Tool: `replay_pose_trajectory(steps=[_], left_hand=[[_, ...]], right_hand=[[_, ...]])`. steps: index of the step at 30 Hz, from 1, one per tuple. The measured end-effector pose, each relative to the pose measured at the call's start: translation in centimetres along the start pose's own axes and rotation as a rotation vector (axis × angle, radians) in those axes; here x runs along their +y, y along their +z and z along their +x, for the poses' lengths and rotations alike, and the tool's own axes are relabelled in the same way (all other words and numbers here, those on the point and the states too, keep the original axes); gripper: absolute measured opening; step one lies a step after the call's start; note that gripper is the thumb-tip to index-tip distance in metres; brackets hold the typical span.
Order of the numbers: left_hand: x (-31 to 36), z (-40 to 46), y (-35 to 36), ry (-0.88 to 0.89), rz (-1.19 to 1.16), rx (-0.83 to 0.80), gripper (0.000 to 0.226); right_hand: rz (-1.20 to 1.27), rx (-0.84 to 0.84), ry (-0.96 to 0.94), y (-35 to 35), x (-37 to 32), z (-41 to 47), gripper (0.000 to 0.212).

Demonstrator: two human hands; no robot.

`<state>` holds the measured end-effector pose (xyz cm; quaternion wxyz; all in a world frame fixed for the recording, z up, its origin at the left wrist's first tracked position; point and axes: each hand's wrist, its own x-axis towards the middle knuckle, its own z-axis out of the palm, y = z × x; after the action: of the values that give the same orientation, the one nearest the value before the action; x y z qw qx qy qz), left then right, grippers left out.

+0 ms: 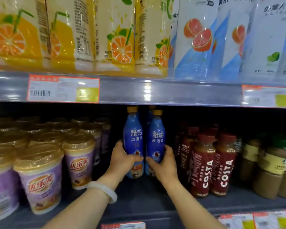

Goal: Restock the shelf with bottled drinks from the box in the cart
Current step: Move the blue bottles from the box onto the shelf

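Left hand [122,160] and right hand [163,164] each around an upright blue bottle [133,138] on the shelf [139,195].

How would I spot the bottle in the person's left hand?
Look at the lower shelf, in the gap between the purple cups and the red Costa bottles. Two blue bottles stand there; it is the left one, held low by the left hand.

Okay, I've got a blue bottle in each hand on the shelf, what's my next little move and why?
Probably slide both bottles straight back, then let go. The left hand and right hand each grip a blue bottle standing upright between the purple cups and Costa bottles, with bare shelf in front.
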<state>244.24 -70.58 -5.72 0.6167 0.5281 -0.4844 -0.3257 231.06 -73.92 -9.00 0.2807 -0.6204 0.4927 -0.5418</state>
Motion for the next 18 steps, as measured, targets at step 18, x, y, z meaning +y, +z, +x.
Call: replay_pose_trajectory(steps=[18], left_hand=[[-4.4,1.6,-0.2,-0.008,0.27,-0.035,0.07]], right_hand=[[-0.025,-0.053,-0.034,0.1,0.5,0.2,0.063]])
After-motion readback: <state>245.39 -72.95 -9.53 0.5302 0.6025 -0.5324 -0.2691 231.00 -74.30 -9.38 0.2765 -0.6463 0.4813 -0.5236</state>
